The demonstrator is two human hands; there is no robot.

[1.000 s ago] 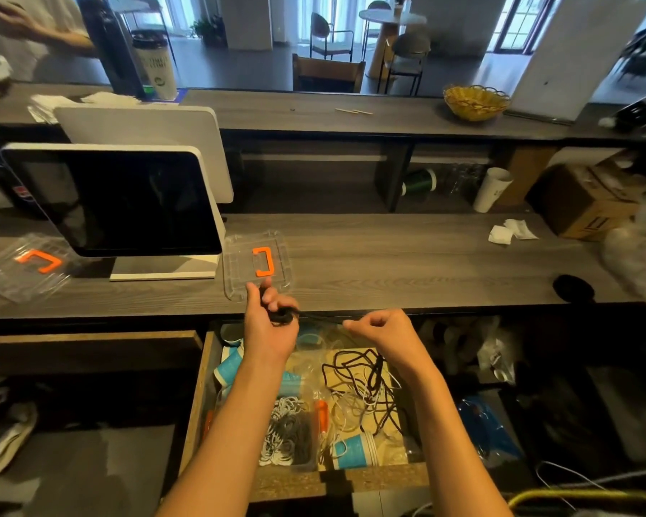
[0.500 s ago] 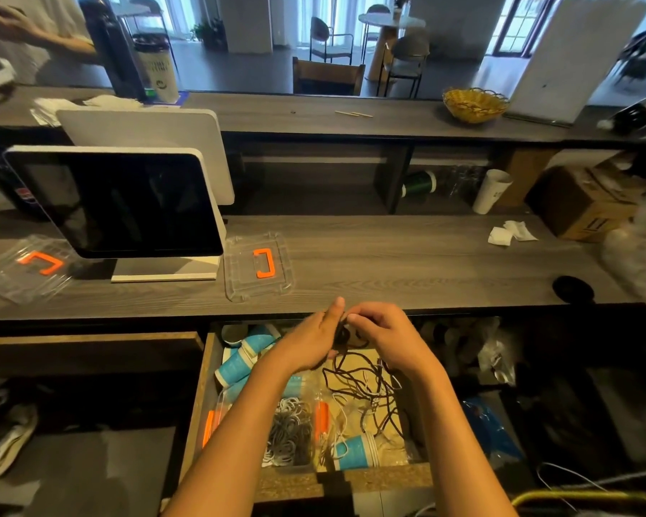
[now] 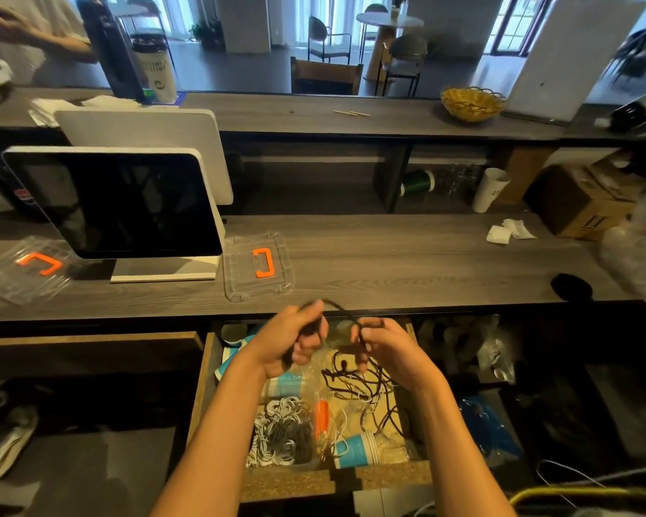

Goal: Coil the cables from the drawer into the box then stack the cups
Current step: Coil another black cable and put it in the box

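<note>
Nearest, our forearms hide part of the open drawer (image 3: 206, 371) with its tangled cables (image 3: 366, 386) and blue cup (image 3: 355, 450). Above it, our left hand (image 3: 288, 343) and right hand (image 3: 386, 354) curl around a blurred black cable (image 3: 338, 307). Beyond, a clear lid (image 3: 239, 274) lies on the counter (image 3: 407, 263).

Hands apart again — black cable (image 3: 345, 315) arched between left hand (image 3: 290, 343), right hand (image 3: 383, 350).

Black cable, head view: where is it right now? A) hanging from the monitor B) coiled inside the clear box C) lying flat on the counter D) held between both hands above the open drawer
D: the left hand and right hand each hold the black cable, a loop arcing between them above the drawer.
</note>
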